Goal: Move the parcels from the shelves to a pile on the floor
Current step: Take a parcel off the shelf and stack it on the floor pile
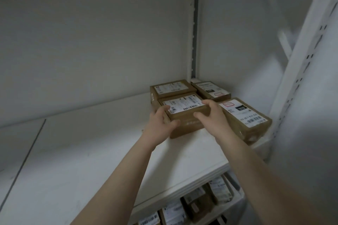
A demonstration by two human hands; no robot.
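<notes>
Several brown cardboard parcels with white labels sit at the right end of a white shelf (91, 151). Both my hands hold the nearest one, the front parcel (184, 113). My left hand (161, 124) grips its left near corner, thumb on the front face. My right hand (212, 115) grips its right side, fingers curled over the top edge. Behind it lies a second parcel (172, 87). A third parcel (210, 90) sits in the back corner. A larger parcel (245, 117) lies to the right, by the shelf's front edge.
The white back panel (91, 51) and side wall (237, 42) close the shelf in. A slotted upright (301, 78) stands at the right. A lower shelf (192, 204) holds several more labelled parcels. The left part of the upper shelf is bare.
</notes>
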